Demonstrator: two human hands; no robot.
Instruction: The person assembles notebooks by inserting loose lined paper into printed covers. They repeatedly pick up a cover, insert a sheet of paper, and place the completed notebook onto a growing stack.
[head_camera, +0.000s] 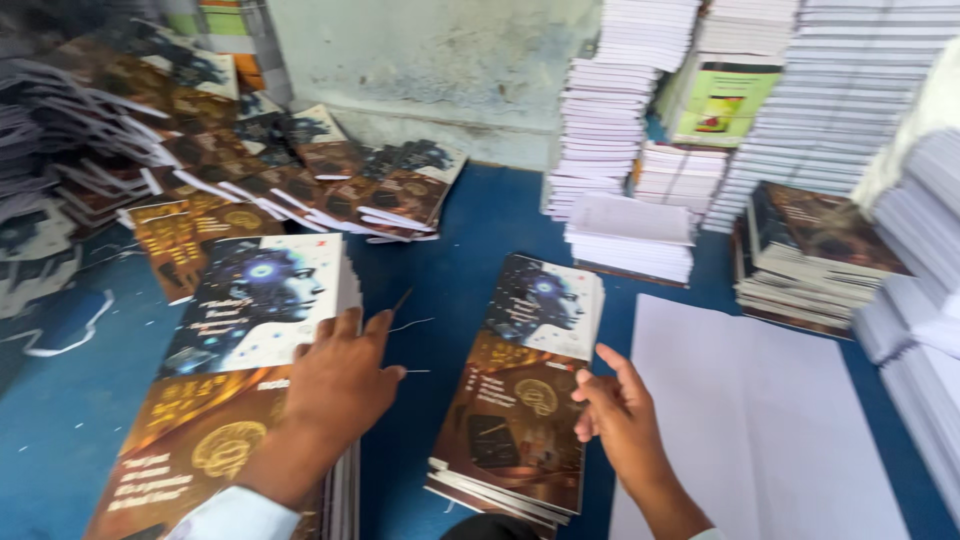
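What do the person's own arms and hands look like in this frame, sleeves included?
Both are bare: no gloves, rings or watch show on the left hand or the right hand. A light blue-white sleeve cuff covers the left forearm; at the right forearm only a sliver of pale cloth shows.

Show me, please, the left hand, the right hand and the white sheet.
Left hand (340, 380), head view, back of the hand.
Right hand (618, 415), head view, back of the hand.
White sheet (750, 420), head view, bare middle.
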